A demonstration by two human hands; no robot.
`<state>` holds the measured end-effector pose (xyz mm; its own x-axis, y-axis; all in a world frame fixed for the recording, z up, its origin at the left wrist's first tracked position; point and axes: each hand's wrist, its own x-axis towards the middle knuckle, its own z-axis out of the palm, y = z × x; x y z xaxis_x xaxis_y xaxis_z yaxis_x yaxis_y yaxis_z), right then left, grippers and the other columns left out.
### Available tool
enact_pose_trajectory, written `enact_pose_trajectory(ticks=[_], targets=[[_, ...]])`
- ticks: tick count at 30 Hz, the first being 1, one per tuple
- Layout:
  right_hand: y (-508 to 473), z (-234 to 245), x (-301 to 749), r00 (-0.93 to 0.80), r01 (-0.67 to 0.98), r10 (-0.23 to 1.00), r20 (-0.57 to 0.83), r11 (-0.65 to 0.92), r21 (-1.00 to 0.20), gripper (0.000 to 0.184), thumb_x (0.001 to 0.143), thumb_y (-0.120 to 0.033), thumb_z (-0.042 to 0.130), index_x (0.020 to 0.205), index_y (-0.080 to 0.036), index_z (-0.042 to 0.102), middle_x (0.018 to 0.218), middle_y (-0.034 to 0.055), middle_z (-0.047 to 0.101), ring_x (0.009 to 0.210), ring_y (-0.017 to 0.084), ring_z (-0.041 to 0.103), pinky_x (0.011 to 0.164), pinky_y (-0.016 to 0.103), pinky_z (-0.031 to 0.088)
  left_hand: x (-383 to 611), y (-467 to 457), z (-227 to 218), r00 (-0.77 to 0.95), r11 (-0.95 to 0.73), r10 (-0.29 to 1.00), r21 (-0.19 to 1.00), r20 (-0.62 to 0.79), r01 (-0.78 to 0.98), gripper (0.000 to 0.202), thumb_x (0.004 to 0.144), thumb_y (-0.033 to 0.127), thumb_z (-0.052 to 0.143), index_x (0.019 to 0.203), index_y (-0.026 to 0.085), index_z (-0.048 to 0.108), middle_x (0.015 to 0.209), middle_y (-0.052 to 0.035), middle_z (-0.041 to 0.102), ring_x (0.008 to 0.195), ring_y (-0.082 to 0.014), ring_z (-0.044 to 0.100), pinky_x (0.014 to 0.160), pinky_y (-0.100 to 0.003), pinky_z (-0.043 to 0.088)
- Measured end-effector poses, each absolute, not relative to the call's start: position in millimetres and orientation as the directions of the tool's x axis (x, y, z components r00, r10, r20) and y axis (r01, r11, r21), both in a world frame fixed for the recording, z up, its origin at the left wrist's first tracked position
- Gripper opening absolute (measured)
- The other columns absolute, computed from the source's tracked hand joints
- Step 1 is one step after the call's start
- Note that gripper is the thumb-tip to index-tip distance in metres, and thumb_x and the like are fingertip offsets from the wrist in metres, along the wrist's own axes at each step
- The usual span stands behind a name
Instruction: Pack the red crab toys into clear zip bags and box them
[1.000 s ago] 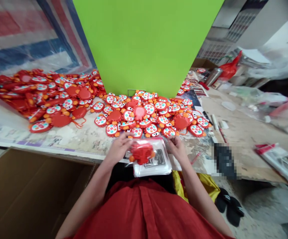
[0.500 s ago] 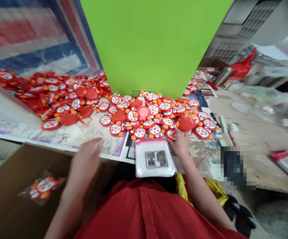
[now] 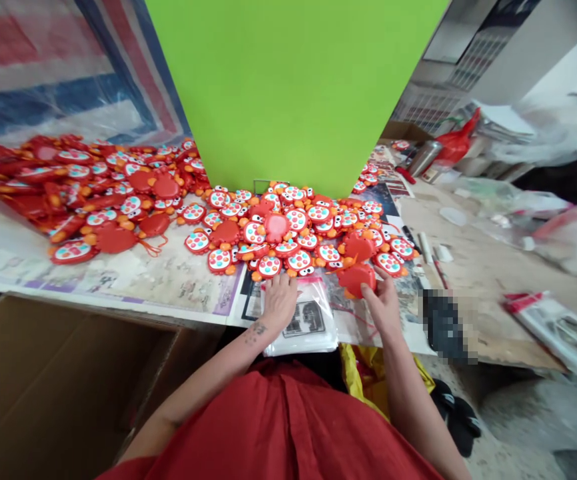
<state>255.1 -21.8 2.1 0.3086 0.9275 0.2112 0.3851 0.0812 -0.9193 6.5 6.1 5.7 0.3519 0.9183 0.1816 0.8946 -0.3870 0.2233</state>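
Observation:
My left hand (image 3: 279,303) lies palm down on a stack of clear plastic bags (image 3: 313,341), its fingers stretched over the pink-edged top. The bags show a dark printed block. To the right of the stack, my right hand (image 3: 384,301) grips a red crab-shaped toy (image 3: 358,280) between thumb and fingers. The toy's plain red back faces up, with an orange part at its lower edge and a thin red cord hanging below. Just beyond both hands is a pile of the same toys (image 3: 275,228), many showing white faces with coloured dots.
A green panel (image 3: 283,93) rises behind the pile. More crab toys (image 3: 113,237) are heaped at left on the paper-covered table (image 3: 188,287). An open cardboard box (image 3: 58,373) sits below the table at left. Bagged items (image 3: 556,330) and a metal flask (image 3: 424,159) lie at right.
My left hand has moved from above the cardboard box onto the bag stack. My right hand has drawn a crab toy from the pile's front edge towards me. The view has shifted slightly.

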Motion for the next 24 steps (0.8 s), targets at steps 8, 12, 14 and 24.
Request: enact_pose_trajectory(ticks=[8,12,14,24], targets=[[-12.4,26.6,215.6,0.197,-0.008,0.964,0.180,0.186,-0.983,0.048,0.081,-0.039,0.067,0.124,-0.030,0.049,0.125,0.0071,0.061,0.110,0.024,0.061,0.095,0.042,0.051,0.1,-0.7,-8.7,0.462,-0.534,0.844,0.351,0.272,0.769,0.023,0.098,0.030,0.045,0.110,0.016,0.059,0.097,-0.0108,0.065,0.096,-0.0264,0.057,0.088,-0.043,0.042],[-5.4,35.5,210.0,0.043,0.021,0.983,0.178,0.177,-0.984,0.044,0.080,-0.041,0.068,0.119,-0.029,0.053,0.120,0.0064,0.063,0.110,0.025,0.061,0.098,0.043,0.049,-1.6,-1.3,-11.9,0.333,-0.446,0.894,0.545,0.299,0.710,0.039,0.095,0.030,0.052,0.129,0.012,0.046,0.096,-0.0104,0.065,0.098,-0.0263,0.059,0.090,-0.042,0.044],[-5.1,36.6,211.5,-0.040,0.049,0.991,0.130,0.132,-0.990,0.043,0.079,-0.044,0.070,0.117,-0.029,0.056,0.117,0.0062,0.064,0.107,0.025,0.061,0.096,0.043,0.050,-1.8,-0.7,-12.4,0.289,-0.413,0.910,0.604,0.296,0.682,0.045,0.093,0.028,0.055,0.133,0.011,0.042,0.095,-0.0094,0.066,0.100,-0.0262,0.060,0.093,-0.043,0.044],[7.8,19.2,203.9,0.025,-0.057,0.986,0.162,0.163,-0.985,0.043,0.081,-0.042,0.069,0.122,-0.032,0.058,0.125,0.0037,0.064,0.114,0.024,0.060,0.102,0.043,0.046,-4.2,-2.6,-8.7,0.514,-0.601,0.799,0.389,0.311,0.699,0.027,0.098,0.021,0.040,0.117,0.019,0.060,0.106,-0.0099,0.065,0.102,-0.0247,0.055,0.091,-0.041,0.041]])
